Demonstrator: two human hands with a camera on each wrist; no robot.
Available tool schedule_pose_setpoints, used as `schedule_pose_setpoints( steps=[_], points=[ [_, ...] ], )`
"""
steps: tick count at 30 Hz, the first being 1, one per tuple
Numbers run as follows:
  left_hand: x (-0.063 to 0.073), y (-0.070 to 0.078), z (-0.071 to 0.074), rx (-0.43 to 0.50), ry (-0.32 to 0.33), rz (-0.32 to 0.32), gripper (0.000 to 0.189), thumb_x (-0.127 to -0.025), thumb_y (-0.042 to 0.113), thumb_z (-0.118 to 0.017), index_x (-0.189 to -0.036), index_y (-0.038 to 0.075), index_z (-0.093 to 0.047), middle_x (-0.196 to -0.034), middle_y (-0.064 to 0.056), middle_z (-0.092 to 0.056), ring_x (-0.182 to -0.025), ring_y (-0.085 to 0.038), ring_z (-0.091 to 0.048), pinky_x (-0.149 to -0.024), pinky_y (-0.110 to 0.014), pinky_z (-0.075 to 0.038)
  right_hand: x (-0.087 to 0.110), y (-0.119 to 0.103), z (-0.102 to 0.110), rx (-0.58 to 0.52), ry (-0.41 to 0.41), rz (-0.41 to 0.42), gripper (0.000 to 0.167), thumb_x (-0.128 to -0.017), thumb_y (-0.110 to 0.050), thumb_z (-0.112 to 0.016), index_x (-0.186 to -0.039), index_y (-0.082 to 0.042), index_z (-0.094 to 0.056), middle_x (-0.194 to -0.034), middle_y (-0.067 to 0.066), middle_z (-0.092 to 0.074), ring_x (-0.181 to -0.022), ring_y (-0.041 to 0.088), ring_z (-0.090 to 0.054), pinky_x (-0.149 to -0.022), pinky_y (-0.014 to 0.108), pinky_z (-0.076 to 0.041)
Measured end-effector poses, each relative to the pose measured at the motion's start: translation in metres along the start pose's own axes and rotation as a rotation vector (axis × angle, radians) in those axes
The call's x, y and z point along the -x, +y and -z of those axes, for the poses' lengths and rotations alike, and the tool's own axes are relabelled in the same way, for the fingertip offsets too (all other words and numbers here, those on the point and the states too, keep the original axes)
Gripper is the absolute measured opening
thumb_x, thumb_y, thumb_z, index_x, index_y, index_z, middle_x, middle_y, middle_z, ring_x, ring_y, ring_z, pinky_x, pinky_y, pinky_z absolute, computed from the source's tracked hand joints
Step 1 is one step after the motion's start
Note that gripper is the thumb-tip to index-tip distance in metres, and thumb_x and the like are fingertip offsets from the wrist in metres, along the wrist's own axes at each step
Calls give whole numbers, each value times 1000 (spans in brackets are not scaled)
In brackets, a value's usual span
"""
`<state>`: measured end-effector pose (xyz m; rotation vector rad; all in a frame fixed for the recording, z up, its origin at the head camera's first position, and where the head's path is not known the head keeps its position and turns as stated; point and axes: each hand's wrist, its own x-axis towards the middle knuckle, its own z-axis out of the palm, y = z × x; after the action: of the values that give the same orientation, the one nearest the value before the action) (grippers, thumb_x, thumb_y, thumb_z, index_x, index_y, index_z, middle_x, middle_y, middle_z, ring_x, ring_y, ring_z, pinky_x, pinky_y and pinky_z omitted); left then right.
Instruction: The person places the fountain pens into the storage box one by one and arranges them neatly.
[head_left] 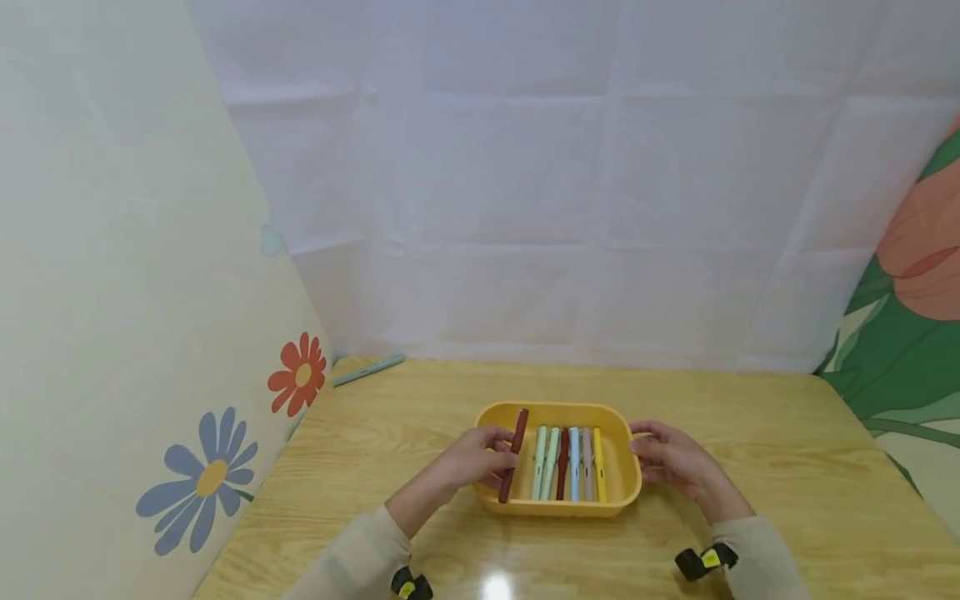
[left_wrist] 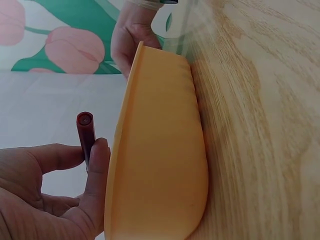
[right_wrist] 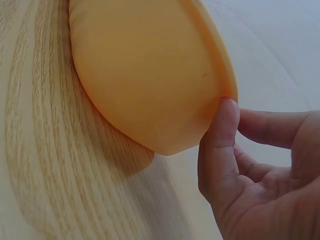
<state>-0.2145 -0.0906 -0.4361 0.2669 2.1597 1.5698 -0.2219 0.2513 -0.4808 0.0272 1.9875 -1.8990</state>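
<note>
Between the thumb and fingers of my left hand [head_left: 480, 457] is a dark red pen [head_left: 513, 457], pinched above the left end of a yellow tray [head_left: 624, 475]. The left wrist view shows that pen [left_wrist: 85, 125] end-on, beside the tray's rim. Inside the tray several pens lie side by side: light green pens [head_left: 540, 462], another dark red one [head_left: 562, 464], a light blue one [head_left: 575, 464], a mauve one [head_left: 587, 464] and a yellow one [head_left: 599, 464]. My right hand [head_left: 675, 458] pinches the tray's right rim, its fingertips [right_wrist: 227, 107] against the edge.
A grey-green pen [head_left: 368, 370] lies at the far left corner of the wooden table [head_left: 750, 433]. White cloth [head_left: 525, 183] hangs behind the table. Flower-printed panels [head_left: 97, 333] stand at both sides.
</note>
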Motion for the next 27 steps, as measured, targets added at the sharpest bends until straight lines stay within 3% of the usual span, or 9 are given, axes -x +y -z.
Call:
schedule_pose_setpoints(
  steps=[23,27],
  points=[
    [-28,-2,-12,-35,-32,43,46,-96,0,-60,-136,-16,-44,-102,-18,-60,-84,-25,-69,-74,-41,-63,-2,0,1,-1,9,-8,51,-101,-13,-60,-143,8,-39,-103,6,-66,-85,15,-64,-70,30,-60],
    [-36,-4,-17,-100,-41,55,41,-95,-2,-61,-131,-17,-48,-100,-18,-64,-85,-27,-69,-72,-40,-63,0,0,1,-1,9,-6,51,-101,-12,-60,-143,8,-39,-106,7,-66,-86,16,-64,-70,29,-60]
  ],
)
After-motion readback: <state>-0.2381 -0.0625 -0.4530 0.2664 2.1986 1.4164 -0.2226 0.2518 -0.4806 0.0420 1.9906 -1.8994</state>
